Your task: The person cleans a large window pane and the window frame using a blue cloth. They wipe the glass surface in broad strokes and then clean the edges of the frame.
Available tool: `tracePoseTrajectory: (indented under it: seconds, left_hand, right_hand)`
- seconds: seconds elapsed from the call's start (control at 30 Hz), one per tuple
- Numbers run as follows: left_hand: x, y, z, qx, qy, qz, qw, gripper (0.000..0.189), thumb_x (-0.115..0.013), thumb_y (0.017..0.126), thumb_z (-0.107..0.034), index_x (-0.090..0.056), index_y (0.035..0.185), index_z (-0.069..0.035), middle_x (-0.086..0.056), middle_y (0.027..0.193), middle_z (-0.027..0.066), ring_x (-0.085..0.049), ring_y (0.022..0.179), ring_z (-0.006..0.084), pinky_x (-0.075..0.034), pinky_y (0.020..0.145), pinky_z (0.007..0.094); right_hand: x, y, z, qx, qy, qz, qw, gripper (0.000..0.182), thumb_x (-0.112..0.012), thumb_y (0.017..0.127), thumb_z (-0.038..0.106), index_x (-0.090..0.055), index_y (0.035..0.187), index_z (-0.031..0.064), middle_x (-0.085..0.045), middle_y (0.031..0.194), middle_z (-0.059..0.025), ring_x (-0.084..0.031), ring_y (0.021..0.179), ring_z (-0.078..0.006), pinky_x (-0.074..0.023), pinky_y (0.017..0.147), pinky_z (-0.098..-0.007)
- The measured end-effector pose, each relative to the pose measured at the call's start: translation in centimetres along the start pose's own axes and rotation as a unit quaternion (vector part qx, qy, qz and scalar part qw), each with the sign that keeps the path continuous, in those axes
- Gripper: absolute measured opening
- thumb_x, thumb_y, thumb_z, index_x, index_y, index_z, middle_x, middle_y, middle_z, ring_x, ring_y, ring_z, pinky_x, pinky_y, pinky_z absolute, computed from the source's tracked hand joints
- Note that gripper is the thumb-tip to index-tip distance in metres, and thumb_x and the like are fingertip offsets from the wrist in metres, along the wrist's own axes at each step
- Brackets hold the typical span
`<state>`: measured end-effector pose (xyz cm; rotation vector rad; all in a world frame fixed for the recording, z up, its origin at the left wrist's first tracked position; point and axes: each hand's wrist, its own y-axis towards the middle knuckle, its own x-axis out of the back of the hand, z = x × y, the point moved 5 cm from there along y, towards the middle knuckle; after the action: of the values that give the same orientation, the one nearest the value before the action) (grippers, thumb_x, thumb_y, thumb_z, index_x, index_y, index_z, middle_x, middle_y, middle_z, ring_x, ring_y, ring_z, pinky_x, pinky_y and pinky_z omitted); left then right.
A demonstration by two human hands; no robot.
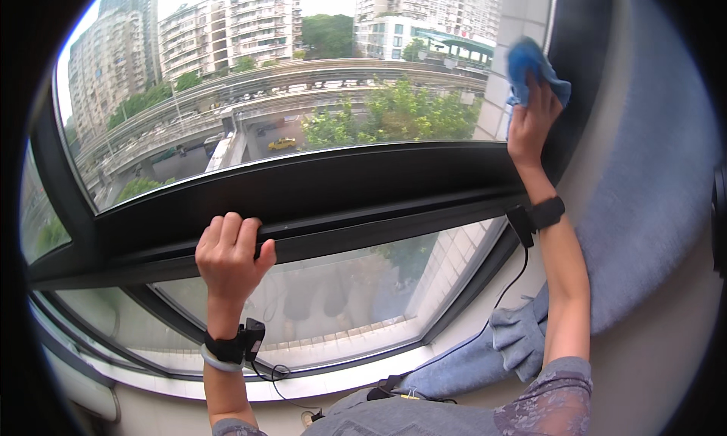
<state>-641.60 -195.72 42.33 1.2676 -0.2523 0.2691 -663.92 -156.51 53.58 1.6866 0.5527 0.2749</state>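
My right hand (532, 120) presses a blue cloth (537, 66) against the upper window pane (318, 103), at its right side beside the dark frame. The cloth is bunched under the fingers, and its loose edge hangs past them. Lower on the left, my left hand (232, 254) grips the dark window rail (341, 186) that runs across below that pane, its fingers curled over the top edge and its thumb at the front. Black straps with small devices circle both wrists, and the left wrist also wears a pale bangle.
Beneath the rail is a lower pane (341, 294) with faint reflections, above a white sill (306, 386). A blue curtain (642, 169) hangs along the right, gathered by a ruffled tie (518, 339). Thin black cables (508, 288) run from both wrist devices towards my body.
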Motion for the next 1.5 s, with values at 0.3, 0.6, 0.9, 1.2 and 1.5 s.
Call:
tracePoseTrajectory:
  seconds: [0.3, 0.6, 0.9, 1.2, 1.5]
  left_hand:
    - [1.6, 1.8, -1.1, -0.011, 0.002, -0.011, 1.0, 0.031, -0.066, 0.089, -0.038, -0.065, 0.083, -0.008, -0.054, 0.079, 0.006, -0.056, 0.07, 0.0242, -0.047, 0.059, 0.0355]
    - [2.7, 2.6, -1.9, -0.017, -0.007, -0.028, 0.999, 0.037, -0.058, 0.095, -0.042, -0.06, 0.077, -0.01, -0.051, 0.076, 0.0041, -0.055, 0.067, 0.0212, -0.046, 0.057, 0.0332]
    - [2.4, 2.2, -1.6, 0.003, -0.024, -0.009, 1.0, 0.032, -0.062, 0.09, -0.037, -0.059, 0.075, -0.01, -0.05, 0.076, 0.0036, -0.052, 0.066, 0.0197, -0.044, 0.055, 0.0318]
    - [1.2, 1.6, -2.5, 0.013, -0.098, 0.03, 0.995, 0.034, -0.063, 0.093, -0.041, -0.071, 0.094, -0.008, -0.058, 0.066, 0.0054, -0.065, 0.083, 0.0208, -0.049, 0.061, 0.0344]
    - [1.2, 1.1, -2.1, -0.028, -0.035, -0.051, 0.998, 0.035, -0.058, 0.093, -0.042, -0.059, 0.082, -0.009, -0.052, 0.084, 0.0059, -0.053, 0.081, 0.0224, -0.044, 0.065, 0.0355]
  right_hand:
    - [1.3, 3.0, 22.7, 0.288, 0.248, 0.2, 0.903, 0.047, -0.073, 0.08, 0.019, -0.066, 0.127, 0.0215, -0.061, 0.132, -0.0039, -0.046, 0.131, -0.0278, -0.0398, 0.099, -0.0427]
    - [0.8, 3.0, 9.8, 0.238, 0.197, 0.302, 0.902, 0.075, -0.073, 0.082, 0.002, -0.053, 0.148, 0.0318, -0.041, 0.159, -0.0112, -0.041, 0.144, -0.0359, -0.0406, 0.115, -0.0494]
    - [-1.3, 8.9, 28.4, 0.344, 0.257, 0.082, 0.899, 0.057, -0.071, 0.087, 0.004, -0.062, 0.14, 0.0235, -0.061, 0.127, -0.0064, -0.061, 0.105, -0.0269, -0.0502, 0.084, -0.0417]
    - [-6.2, 13.5, 51.6, 0.395, 0.385, -0.047, 0.833, 0.033, -0.061, 0.098, 0.015, -0.063, 0.131, 0.0114, -0.068, 0.118, -0.0075, -0.069, 0.103, -0.0226, -0.0555, 0.089, -0.0303]
    - [-1.7, 9.9, 38.1, 0.408, 0.367, 0.162, 0.82, 0.043, -0.065, 0.091, 0.013, -0.065, 0.133, 0.0185, -0.065, 0.129, -0.0061, -0.064, 0.113, -0.0262, -0.0519, 0.1, -0.043]
